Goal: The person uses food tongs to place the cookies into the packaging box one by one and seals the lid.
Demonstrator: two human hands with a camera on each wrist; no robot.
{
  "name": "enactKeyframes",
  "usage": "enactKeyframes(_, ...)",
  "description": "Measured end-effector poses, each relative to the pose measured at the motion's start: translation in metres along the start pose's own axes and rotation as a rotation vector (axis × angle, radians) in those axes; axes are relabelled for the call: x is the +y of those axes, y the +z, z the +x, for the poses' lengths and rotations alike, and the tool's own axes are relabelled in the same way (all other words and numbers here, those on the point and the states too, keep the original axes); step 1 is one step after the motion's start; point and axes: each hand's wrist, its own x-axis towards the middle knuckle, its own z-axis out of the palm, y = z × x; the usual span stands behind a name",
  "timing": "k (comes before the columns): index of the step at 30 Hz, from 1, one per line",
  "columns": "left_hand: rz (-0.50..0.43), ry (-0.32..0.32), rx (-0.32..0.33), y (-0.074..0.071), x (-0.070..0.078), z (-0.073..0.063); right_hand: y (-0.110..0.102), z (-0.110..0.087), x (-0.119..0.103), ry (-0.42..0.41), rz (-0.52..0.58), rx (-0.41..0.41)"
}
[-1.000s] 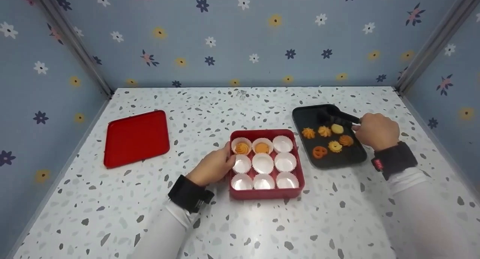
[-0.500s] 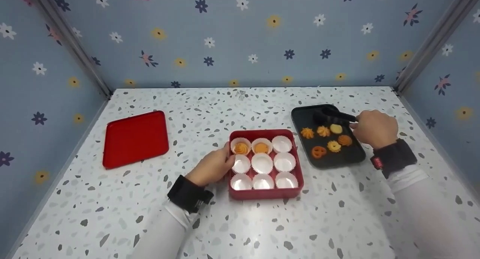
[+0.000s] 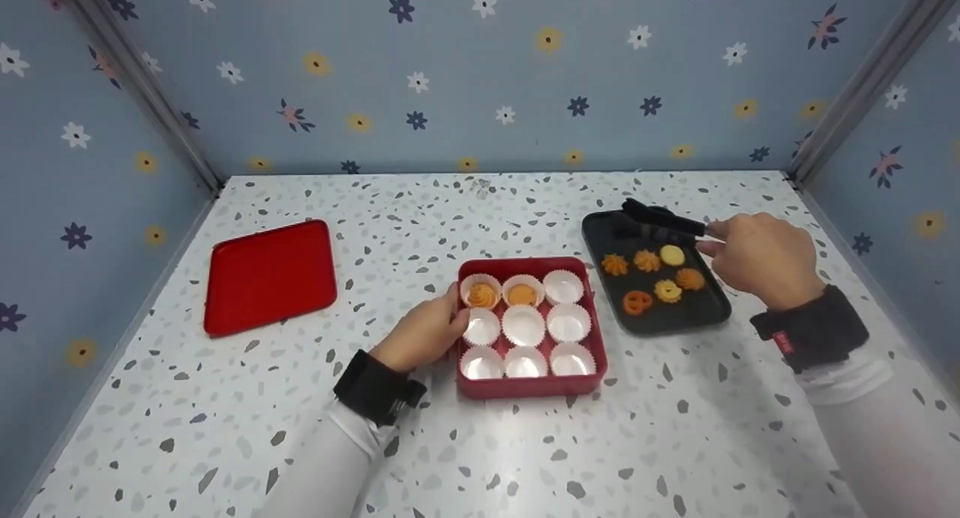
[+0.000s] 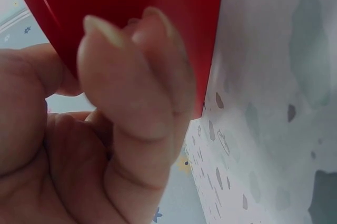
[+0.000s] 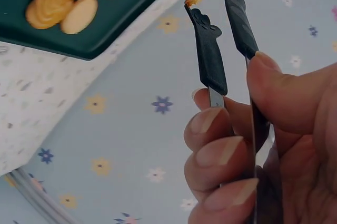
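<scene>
Tongs (image 5: 211, 55) gripped in right hand (image 3: 765, 261), box (image 3: 529, 387) in left (image 3: 421, 332), flowered walls (image 3: 480, 60) edge speckled tabletop (image 3: 405, 225).

Tabletop (image 3: 517, 450): brightly lit in the head view, whitish glare in front of the red box (image 3: 529, 387); nearest speckles out of focus in the left wrist view.
Right sleeve (image 3: 885, 435): pale, nearly washed out; soft-edged grey shadow on the tabletop beside it.
Paper cups (image 3: 523, 325): small bright reflections inside.
Black tongs (image 3: 664, 218): dark against the dark tray (image 3: 675, 320), little detail in the head view; crisper in the right wrist view.
Left hand (image 4: 131, 113): dim, softly focused, close to the lens in the left wrist view.
Flowered wall (image 3: 480, 60): evenly lit, moderately soft.
</scene>
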Motion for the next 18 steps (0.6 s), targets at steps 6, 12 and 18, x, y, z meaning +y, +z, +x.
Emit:
enactKeyframes(6,-0.024,-0.023,-0.004,-0.001,0.0,-0.002,-0.017,-0.021,-0.023,-0.112,0.025,0.083)
enactKeyframes(12,-0.01,-0.01,-0.002,-0.001,0.0,-0.001,-0.018,-0.037,-0.046,-0.214,0.03,0.137)
enactKeyframes(18,0.011,-0.006,0.003,0.0,0.0,0.0,-0.001,-0.043,-0.066,-0.268,-0.035,0.142)
